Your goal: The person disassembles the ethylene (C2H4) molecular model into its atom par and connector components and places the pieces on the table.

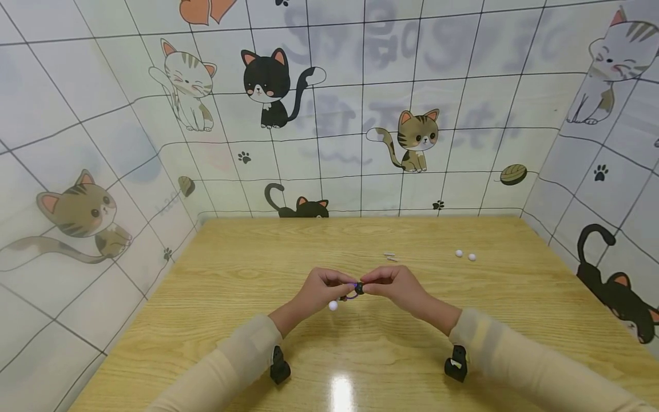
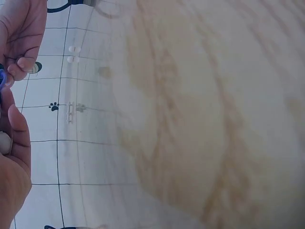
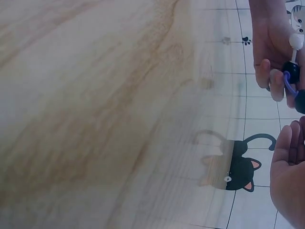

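Both hands meet over the table, working on a small ball-and-stick model. In the head view my left hand (image 1: 324,290) pinches it near a curved purple connector (image 1: 352,297). My right hand (image 1: 399,288) pinches a black ball (image 1: 359,288) at the connector's right end between thumb and fingers. The right wrist view shows a second black ball (image 3: 290,71) at the connector's other end. From that one a short white stick (image 3: 294,56) leads to a white ball (image 3: 296,41), which hangs below the left fingers in the head view. The fingers partly hide the joints.
Two loose white balls (image 1: 465,255) lie on the wooden table (image 1: 247,252) at the back right. Two short pale sticks (image 1: 391,257) lie beyond the hands. Cat-patterned sheets (image 1: 340,143) wall in the back and sides. A dark wrist camera (image 1: 280,366) hangs under each sleeve.
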Available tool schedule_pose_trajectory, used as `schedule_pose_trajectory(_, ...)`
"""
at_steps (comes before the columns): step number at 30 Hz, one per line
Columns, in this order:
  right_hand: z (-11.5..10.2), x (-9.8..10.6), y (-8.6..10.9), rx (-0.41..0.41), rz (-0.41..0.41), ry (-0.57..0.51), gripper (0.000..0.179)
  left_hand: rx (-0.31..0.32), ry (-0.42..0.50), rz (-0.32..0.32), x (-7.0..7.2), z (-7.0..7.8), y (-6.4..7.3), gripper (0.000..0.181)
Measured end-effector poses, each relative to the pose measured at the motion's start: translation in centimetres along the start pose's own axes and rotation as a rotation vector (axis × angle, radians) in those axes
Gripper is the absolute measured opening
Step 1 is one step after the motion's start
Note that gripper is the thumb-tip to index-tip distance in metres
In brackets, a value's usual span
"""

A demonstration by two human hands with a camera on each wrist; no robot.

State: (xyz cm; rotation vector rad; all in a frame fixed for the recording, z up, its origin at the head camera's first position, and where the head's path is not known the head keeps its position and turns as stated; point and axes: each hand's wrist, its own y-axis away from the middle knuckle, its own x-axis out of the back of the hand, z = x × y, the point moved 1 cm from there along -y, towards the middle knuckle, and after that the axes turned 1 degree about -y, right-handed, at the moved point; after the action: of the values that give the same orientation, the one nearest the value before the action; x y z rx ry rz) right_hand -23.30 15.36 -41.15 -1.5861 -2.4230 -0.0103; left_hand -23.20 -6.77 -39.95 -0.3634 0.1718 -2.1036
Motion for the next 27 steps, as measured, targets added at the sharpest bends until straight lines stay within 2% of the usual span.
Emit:
schedule_pose_trajectory(9, 0.33, -0.47, 0.49, -0.01, -0.027, -0.031, 0.031, 0.008, -0.04, 0.021, -0.36, 0.0, -0.1, 0.012)
schedule_pose_trajectory(21, 0.31, -0.75, 0.59, 0.019, -0.047, 0.019, 0.03, 0.002, -0.067, 0.051, -0.61, 0.18, -0.18, 0.011)
schedule_pose_trajectory(27, 0.31, -0.93, 0.59, 0.036, -0.038, 0.043, 0.028, -0.03, -0.074, 0.054, -0.66, 0.06, -0.27, 0.01)
